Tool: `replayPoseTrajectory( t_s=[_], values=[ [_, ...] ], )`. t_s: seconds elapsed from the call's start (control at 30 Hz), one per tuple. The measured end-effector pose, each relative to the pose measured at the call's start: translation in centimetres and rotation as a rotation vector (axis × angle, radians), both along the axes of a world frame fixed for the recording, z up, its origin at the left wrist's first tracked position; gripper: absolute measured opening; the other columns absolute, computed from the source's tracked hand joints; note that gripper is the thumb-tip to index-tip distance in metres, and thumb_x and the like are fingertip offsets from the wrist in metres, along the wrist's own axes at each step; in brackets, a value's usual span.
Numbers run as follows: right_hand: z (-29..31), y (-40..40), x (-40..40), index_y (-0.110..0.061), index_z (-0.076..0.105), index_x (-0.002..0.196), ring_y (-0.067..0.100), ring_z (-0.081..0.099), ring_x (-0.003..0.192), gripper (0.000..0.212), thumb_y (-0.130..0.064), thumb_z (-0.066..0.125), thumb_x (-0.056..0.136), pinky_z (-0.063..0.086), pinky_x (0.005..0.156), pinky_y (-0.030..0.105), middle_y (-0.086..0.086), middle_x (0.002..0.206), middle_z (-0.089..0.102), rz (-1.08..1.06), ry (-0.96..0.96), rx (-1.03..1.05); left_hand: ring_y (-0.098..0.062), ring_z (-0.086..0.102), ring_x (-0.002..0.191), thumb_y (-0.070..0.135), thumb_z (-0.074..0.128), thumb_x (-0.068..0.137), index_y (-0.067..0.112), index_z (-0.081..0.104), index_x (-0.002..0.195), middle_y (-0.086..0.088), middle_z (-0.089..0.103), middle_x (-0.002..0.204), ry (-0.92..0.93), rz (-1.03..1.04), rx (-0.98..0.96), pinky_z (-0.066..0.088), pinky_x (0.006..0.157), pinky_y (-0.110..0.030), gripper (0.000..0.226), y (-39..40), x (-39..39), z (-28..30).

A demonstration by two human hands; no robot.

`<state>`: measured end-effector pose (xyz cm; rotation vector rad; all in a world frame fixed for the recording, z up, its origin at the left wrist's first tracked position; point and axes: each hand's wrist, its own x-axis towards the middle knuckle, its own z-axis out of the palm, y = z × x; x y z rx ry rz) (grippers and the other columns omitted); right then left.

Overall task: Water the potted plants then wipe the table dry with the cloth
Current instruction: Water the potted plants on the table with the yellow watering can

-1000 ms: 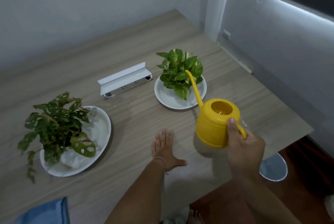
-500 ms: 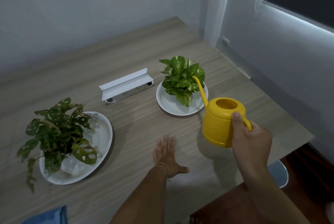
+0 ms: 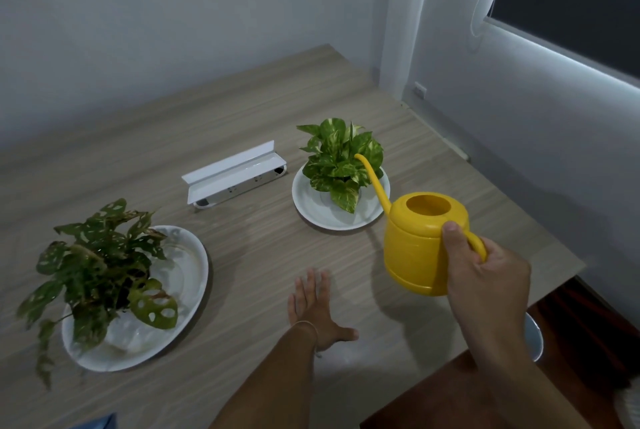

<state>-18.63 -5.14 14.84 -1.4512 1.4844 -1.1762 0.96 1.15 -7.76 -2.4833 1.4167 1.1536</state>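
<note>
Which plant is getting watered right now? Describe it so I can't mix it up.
On the wooden table, look toward the window-side end, right of the white power strip. The plant stands on the smaller white plate, its leaves bright green with yellow streaks. The yellow can in the right hand points its spout at it.

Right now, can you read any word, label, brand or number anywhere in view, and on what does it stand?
None can be read.
Yellow watering can: plain, no print visible.
White power strip: socket faces show, any markings too small to read.
Plates and table: unmarked.
Wall outlet: too small to tell.
</note>
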Motion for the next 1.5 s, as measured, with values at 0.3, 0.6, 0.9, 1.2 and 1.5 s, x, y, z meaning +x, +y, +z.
replayPoseTrajectory(
  t_s=[0.3,0.6,0.9,1.2,1.5],
  values=[
    [-0.9,-1.2,0.6,-0.014,0.05,0.057,0.015,0.052,0.056,0.049,-0.04,0.06,0.098,0.041,0.058,0.031,0.002,0.055,0.053,-0.021,0.01,0.02,-0.027,-0.04,0.144,0.074,0.075,0.062,0.04,-0.035,0.145,0.005,-0.047,0.153,0.0,0.005,-0.012,-0.016,0.12,-0.048,0.143,0.1,-0.1,0.1],
    [-0.2,-1.7,2.4,-0.014,0.047,0.057,0.002,0.048,0.05,0.05,-0.039,0.06,0.098,0.037,0.055,0.03,0.0,0.054,0.048,0.002,-0.033,0.024,-0.027,-0.039,0.144,0.073,0.076,0.063,0.038,-0.035,0.147,0.002,-0.046,0.154,0.006,-0.001,-0.001,-0.016,0.12,-0.049,0.143,0.1,0.0,0.2],
    [0.4,-0.1,0.2,-0.006,0.061,0.067,0.018,0.057,0.062,0.045,-0.04,0.061,0.096,0.044,0.058,0.031,0.008,0.064,0.062,0.01,0.02,0.062,-0.026,-0.039,0.144,0.073,0.075,0.062,0.04,-0.037,0.143,0.004,-0.046,0.154,0.006,0.006,-0.01,-0.015,0.12,-0.048,0.142,0.1,0.0,0.2],
    [1.3,-1.2,-0.3,-0.012,0.043,0.055,0.011,0.04,0.049,0.053,-0.038,0.062,0.097,0.033,0.051,0.03,0.0,0.051,0.043,-0.048,0.02,0.051,-0.026,-0.04,0.143,0.074,0.076,0.061,0.039,-0.037,0.145,0.003,-0.046,0.154,0.006,0.013,-0.007,-0.015,0.12,-0.048,0.145,0.1,-0.2,0.3],
    [1.2,-3.2,1.8,-0.009,0.05,0.058,0.001,0.048,0.047,0.051,-0.039,0.061,0.098,0.039,0.047,0.024,-0.001,0.053,0.048,0.0,0.018,-0.004,-0.026,-0.041,0.142,0.073,0.076,0.062,0.041,-0.042,0.135,0.002,-0.047,0.153,0.009,0.003,0.012,-0.016,0.119,-0.048,0.142,0.0,0.0,0.6]
  ],
)
